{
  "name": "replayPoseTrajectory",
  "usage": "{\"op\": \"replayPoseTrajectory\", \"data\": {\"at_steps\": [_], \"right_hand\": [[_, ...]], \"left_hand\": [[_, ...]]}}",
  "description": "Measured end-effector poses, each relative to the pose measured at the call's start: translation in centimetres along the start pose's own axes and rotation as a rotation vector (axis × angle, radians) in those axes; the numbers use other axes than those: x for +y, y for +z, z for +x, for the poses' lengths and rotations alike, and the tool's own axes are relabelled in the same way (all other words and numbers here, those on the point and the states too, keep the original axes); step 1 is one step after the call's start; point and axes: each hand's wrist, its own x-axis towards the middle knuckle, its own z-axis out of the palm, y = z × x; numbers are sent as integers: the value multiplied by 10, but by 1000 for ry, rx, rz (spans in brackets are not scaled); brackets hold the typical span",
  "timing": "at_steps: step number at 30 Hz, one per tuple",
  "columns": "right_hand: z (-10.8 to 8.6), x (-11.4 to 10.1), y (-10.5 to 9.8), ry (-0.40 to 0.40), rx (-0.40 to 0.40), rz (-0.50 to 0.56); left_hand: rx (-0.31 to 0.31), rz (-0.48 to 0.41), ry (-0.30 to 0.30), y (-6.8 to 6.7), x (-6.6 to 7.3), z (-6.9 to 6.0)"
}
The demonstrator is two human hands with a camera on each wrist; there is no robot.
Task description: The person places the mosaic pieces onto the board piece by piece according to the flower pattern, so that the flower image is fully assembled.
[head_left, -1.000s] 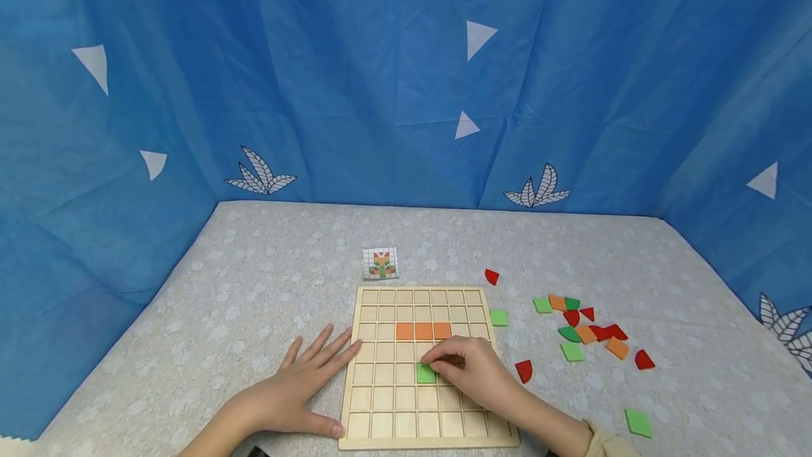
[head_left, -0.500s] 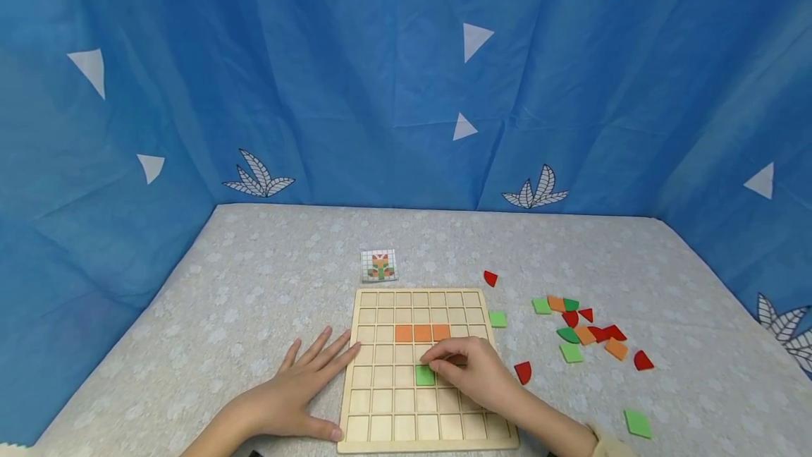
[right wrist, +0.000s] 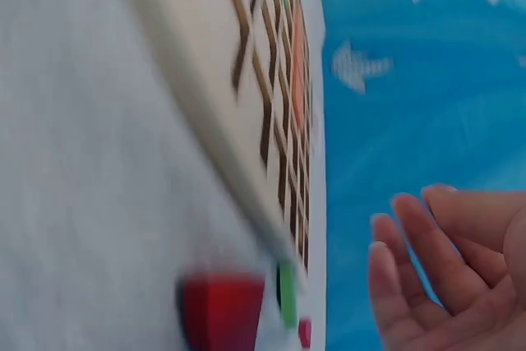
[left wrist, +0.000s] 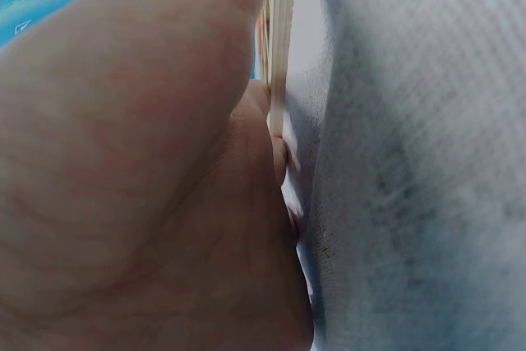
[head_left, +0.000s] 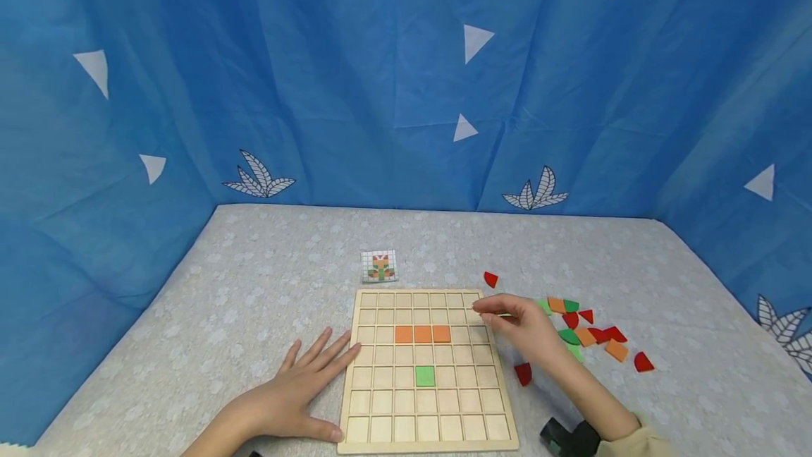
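Note:
A wooden grid board (head_left: pixel 373 404) lies on the cloth in the head view. Three orange square tiles (head_left: pixel 422 333) fill a row of its cells, and one green square tile (head_left: pixel 425 376) sits lower down. My left hand (head_left: pixel 292 390) is spread flat with its fingertips and thumb at the board's left edge. Over the board's upper right edge hovers my right hand (head_left: pixel 523 326), fingers loosely bent and holding nothing; the right wrist view shows a gap between thumb and fingertips (right wrist: pixel 382 260). Below it, another green tile (right wrist: pixel 287 293) lies beside the board, mostly hidden in the head view.
A small pattern card (head_left: pixel 379 266) lies behind the board. Red quarter-round pieces (head_left: pixel 523 374) are near its right side. Several red, orange and green pieces (head_left: pixel 617 350) are scattered farther right. A blue curtain (head_left: pixel 355 90) encloses the table. A black device (head_left: pixel 571 437) is at my right wrist.
My right hand has let go of the green tile in its cell and moved up and right to the board's upper right edge. My left hand has stayed in place.

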Motion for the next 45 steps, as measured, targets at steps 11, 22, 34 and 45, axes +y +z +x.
{"op": "replayPoseTrajectory", "data": {"at_steps": [11,22,34,45], "right_hand": [[8,27,-22,35,-14,-139],[9,45,-23,25,4,-257],[8,48,-17,25,65,-332],[8,51,-15,-7,90,-322]], "left_hand": [[5,5,-2,0,0,0],[8,22,7,-1,1,-1],[8,11,17,-2,2,-1],[2,12,9,-1,0,0]]}}
